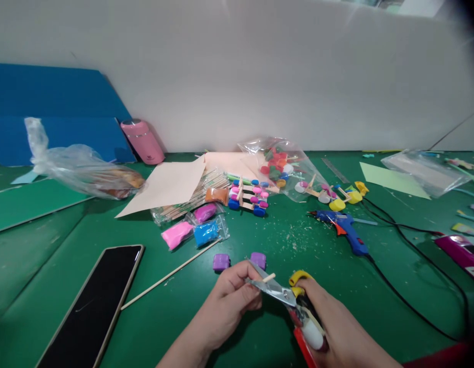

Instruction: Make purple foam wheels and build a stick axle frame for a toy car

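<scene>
- Pinching stick (269, 277) in left hand (237, 296), thumb and fingertips drawn together, with free end out to the right.
- Gripping scissors (277, 291) in right hand (332, 312), fingers curled round yellow-and-black handles.
- Keeping blades parted, angled up-left, one each side of stick, close to left fingertips. Can't tell if biting into the wood.
- Working just above green table (290, 235), near front edge of view.
- Just beyond left hand: two purple blocks (221, 262), side by side, apart.
- Left of those: long stick (170, 273), lying diagonally, near end beside phone (95, 306).
- Further back: pink, magenta and blue clay packs (205, 233), bunched together, next to bag of sticks (175, 212).
- Right of packs: clay-and-wood model (248, 197), in pink and blue.
- Beyond right hand: blue glue gun (348, 230), on its side, with black cord trailing right.
- Against wall, back left: pink bottle (145, 143), tilted.
</scene>
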Motion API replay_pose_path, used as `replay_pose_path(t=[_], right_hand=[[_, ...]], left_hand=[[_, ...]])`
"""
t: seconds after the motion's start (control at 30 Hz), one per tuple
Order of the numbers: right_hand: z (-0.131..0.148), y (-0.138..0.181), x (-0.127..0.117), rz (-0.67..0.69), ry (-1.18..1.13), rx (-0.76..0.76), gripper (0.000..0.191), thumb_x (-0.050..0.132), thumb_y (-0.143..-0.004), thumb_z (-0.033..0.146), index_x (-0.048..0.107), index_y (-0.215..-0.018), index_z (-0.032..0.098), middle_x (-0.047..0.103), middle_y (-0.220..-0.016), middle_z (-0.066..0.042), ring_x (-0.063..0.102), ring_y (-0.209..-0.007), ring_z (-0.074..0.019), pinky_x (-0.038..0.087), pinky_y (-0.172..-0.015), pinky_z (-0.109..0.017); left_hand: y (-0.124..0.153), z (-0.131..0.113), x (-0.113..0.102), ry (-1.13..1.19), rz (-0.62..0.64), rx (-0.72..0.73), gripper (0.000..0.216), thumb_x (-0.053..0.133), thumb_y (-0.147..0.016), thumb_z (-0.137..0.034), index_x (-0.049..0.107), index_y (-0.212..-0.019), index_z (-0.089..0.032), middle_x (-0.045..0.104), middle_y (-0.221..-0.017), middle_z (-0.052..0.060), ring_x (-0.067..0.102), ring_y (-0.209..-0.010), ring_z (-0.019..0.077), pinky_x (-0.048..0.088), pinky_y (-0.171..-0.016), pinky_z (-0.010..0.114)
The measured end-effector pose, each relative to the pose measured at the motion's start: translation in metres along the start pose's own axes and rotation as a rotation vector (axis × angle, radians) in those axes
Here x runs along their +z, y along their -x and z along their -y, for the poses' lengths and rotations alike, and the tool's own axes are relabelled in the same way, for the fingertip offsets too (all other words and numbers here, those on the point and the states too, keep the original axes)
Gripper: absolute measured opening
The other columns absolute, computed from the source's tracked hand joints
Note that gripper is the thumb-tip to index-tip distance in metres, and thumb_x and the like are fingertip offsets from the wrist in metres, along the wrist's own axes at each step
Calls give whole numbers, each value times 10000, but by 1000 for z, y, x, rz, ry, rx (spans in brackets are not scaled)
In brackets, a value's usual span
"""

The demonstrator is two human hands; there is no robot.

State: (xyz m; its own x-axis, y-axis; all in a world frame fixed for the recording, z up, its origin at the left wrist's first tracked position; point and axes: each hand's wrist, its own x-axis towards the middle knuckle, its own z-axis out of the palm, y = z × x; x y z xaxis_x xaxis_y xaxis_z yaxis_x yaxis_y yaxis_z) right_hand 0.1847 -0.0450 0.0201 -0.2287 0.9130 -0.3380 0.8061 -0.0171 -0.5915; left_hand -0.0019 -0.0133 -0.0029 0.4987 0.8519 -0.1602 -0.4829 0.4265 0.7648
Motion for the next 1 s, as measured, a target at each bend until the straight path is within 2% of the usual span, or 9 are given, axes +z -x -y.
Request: replay_pose_path(t=[0.13,0.23,0.33,0.5,0.57,0.67,0.77,0.87,1.0], right_hand=[[2,1,0,35,-7,50,239,526,-612,156,416,-813,224,570,-660,13,508,-550,-145,338,-470,-226],[2,0,1,34,12,63,246,529,-616,176,419,-831,219,574,-670,4,514,-561,-157,351,-484,-236],[-1,-1,2,11,13,42,272,532,-623,194,434,-877,207,588,-772,-30,546,-656,-184,379,-531,-249],[-4,2,0,-58,21,-47,362,536,-612,188,443,-961,175,557,-985,-105,523,-890,-237,408,-623,-267],[-4,4,-1,-57,30,-45,321,544,-604,187,452,-911,191,566,-961,-92,532,-861,-228,406,-622,-262],[-3,5,-1,-1,30,4,258,542,-612,190,440,-849,211,598,-803,-41,552,-684,-191,392,-563,-253],[-3,2,0,50,24,53,238,537,-629,209,433,-842,213,597,-711,-14,534,-575,-171,370,-505,-249],[-3,-1,0,42,5,55,255,550,-618,199,440,-848,217,596,-728,-8,544,-608,-170,375,-522,-242],[-2,1,-2,-16,-5,14,315,553,-607,174,455,-904,215,593,-886,-46,555,-771,-197,400,-608,-251]], left_hand=[[-3,4,0,-1,-47,-4,181,610,-731,-309,535,-674,-154,370,-526,-52,279,-489,77,190,-490,228],[-5,6,-3,-106,-87,38,184,610,-733,-320,547,-698,-150,382,-550,-45,287,-514,83,194,-493,224],[-5,5,-4,-118,-88,42,191,600,-740,-325,541,-687,-152,387,-544,-43,299,-515,86,203,-496,226],[-3,3,-1,110,6,-21,204,637,-704,-312,531,-637,-150,340,-459,-73,261,-422,56,209,-473,223],[-3,3,0,169,34,-45,198,641,-699,-295,532,-627,-146,329,-440,-81,243,-394,46,201,-456,220],[-4,4,0,191,56,-61,200,654,-686,-303,541,-642,-143,335,-445,-80,249,-397,47,200,-454,219],[-5,6,0,116,-11,-27,203,647,-700,-313,542,-665,-143,365,-487,-64,285,-450,60,205,-479,219],[-6,7,0,30,-72,21,181,627,-724,-307,538,-695,-152,384,-518,-54,305,-486,71,203,-489,218],[-5,5,-1,93,-17,12,178,634,-712,-301,543,-666,-154,360,-475,-67,280,-436,60,207,-471,219]])
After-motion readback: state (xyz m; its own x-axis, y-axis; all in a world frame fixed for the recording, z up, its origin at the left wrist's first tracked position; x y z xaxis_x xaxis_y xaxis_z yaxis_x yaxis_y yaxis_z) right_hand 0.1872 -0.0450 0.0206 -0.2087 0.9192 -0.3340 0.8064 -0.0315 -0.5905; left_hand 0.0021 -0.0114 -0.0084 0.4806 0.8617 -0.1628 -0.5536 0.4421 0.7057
